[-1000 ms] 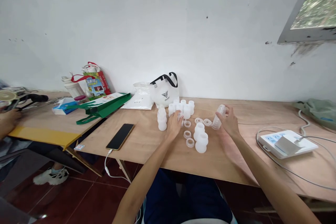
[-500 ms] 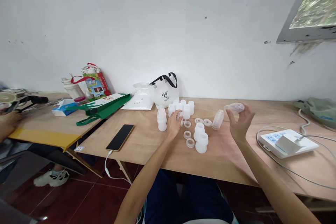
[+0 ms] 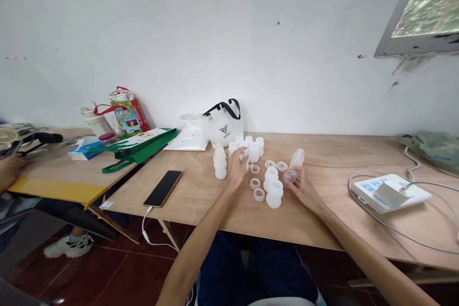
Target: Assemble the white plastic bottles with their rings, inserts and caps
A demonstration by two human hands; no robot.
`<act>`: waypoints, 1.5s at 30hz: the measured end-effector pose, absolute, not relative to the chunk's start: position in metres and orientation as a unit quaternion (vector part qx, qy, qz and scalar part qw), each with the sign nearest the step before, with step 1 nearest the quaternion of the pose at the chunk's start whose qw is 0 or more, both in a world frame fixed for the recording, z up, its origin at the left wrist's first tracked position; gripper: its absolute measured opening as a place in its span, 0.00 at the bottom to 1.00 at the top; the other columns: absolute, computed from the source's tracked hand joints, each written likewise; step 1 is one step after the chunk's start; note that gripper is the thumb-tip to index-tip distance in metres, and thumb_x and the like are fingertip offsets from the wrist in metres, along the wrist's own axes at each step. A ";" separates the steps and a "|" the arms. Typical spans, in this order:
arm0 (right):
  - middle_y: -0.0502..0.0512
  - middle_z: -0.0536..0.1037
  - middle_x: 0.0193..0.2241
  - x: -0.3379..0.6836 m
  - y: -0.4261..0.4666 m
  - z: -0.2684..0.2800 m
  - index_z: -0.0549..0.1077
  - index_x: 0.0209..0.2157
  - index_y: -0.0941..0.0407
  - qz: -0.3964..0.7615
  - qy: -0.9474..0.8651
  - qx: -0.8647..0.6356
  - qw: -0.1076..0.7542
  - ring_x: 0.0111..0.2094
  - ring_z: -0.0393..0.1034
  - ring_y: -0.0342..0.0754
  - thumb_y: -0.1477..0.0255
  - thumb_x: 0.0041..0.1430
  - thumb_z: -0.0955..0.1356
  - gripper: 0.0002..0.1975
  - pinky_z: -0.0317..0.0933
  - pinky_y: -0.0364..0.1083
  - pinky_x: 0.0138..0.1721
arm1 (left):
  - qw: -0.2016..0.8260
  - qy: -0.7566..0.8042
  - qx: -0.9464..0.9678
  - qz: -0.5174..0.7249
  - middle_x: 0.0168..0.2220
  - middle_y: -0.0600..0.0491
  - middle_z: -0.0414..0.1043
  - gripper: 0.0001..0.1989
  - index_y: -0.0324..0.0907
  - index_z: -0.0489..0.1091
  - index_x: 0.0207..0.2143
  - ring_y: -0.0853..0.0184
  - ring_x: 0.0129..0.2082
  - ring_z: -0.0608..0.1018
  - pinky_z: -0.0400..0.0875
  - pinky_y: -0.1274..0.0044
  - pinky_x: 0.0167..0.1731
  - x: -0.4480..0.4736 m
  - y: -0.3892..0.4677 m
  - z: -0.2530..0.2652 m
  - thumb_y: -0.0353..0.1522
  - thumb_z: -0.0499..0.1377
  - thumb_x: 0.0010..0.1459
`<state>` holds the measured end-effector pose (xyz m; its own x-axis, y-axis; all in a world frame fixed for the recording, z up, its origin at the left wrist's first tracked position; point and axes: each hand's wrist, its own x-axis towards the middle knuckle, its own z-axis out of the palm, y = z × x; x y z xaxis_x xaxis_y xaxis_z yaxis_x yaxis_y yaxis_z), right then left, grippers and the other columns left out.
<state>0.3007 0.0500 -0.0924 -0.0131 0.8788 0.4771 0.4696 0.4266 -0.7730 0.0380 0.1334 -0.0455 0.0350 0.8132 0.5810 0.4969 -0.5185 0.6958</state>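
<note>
My left hand (image 3: 236,167) is closed with its fingertips around a small clear plastic piece (image 3: 245,153), beside a cluster of translucent white bottles (image 3: 254,152). My right hand (image 3: 303,188) grips a clear plastic dome cover (image 3: 290,176) low over the table, right of two white bottles (image 3: 274,195). Just behind it, another clear cover (image 3: 297,157) leans on the tabletop. Between the hands lie several translucent rings (image 3: 258,194), some flat and apart, others near the bottles. A taller white bottle with a clear top (image 3: 220,165) stands left of my left hand.
A phone (image 3: 163,188) on a cable lies at the left. Behind are a white bag (image 3: 225,129), a white plastic packet (image 3: 188,136) and a green bag (image 3: 143,146). A power strip with a charger (image 3: 390,193) and loose cables occupy the right. Another person's hand (image 3: 10,167) is far left.
My right hand has come down and to the left with the clear cover, from raised above the table to beside the white bottles. My left hand has stayed nearly in place.
</note>
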 end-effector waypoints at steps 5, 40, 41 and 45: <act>0.61 0.70 0.61 0.297 0.030 -0.075 0.56 0.53 0.47 0.190 -0.629 -0.495 0.569 0.59 0.70 0.60 0.54 0.64 0.70 0.25 0.67 0.65 0.58 | 0.114 0.443 0.694 0.556 0.55 0.49 0.74 0.14 0.44 0.71 0.56 0.58 0.58 0.72 0.65 0.65 0.61 0.038 0.118 -0.032 0.34 0.53 0.72; 0.65 0.70 0.59 0.314 -0.003 -0.101 0.66 0.54 0.52 0.091 -0.678 -0.566 0.460 0.62 0.63 0.64 0.47 0.64 0.67 0.27 0.58 0.66 0.62 | 0.397 0.426 0.791 0.187 0.42 0.53 0.73 0.23 0.44 0.76 0.45 0.62 0.41 0.74 0.68 0.73 0.43 -0.044 0.043 -0.049 0.38 0.74 0.45; 0.64 0.70 0.58 0.314 -0.004 -0.100 0.67 0.54 0.52 0.093 -0.680 -0.566 0.456 0.62 0.63 0.63 0.48 0.64 0.67 0.27 0.59 0.64 0.62 | 0.407 0.420 0.790 0.185 0.42 0.53 0.73 0.23 0.44 0.76 0.45 0.62 0.41 0.74 0.68 0.73 0.43 -0.045 0.044 -0.048 0.38 0.73 0.46; 0.60 0.76 0.52 0.312 -0.006 -0.098 0.71 0.49 0.50 0.130 -0.683 -0.596 0.402 0.53 0.71 0.60 0.49 0.64 0.67 0.22 0.65 0.61 0.56 | 0.436 0.413 0.773 0.205 0.35 0.54 0.73 0.15 0.42 0.76 0.42 0.64 0.36 0.74 0.68 0.74 0.39 -0.046 0.048 -0.050 0.39 0.67 0.53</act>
